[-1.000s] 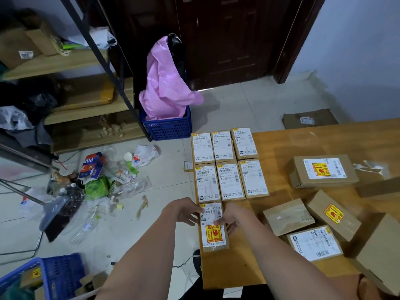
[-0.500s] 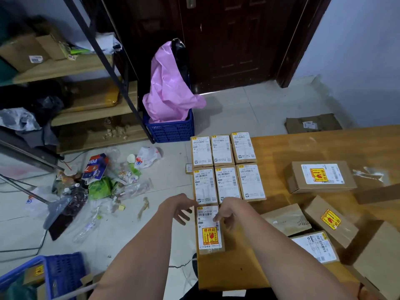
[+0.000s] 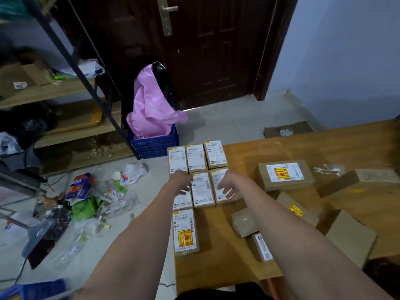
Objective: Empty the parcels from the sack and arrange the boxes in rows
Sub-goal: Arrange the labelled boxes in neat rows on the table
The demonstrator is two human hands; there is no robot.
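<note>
Small cardboard boxes with white labels lie in rows at the left end of the wooden table [image 3: 218, 265]. The far row [image 3: 197, 158] has three boxes and so does the second row [image 3: 203, 189]. One box with a yellow and red sticker [image 3: 185, 232] lies alone nearest me. My left hand [image 3: 183, 180] hovers over the left box of the second row, fingers spread. My right hand [image 3: 227, 184] reaches over the right box of that row, fingers apart. Neither hand holds anything. No sack shows on the table.
Loose cardboard boxes lie scattered on the right of the table, the largest one [image 3: 284, 175] bearing a red sticker. A blue crate with a pink bag [image 3: 151, 113] stands by the door. Rubbish [image 3: 86, 202] litters the floor on the left, beside wooden shelves [image 3: 65, 126].
Both hands have left the stickered box nearest me and moved forward over the second row. The camera has tilted up and shows more of the door.
</note>
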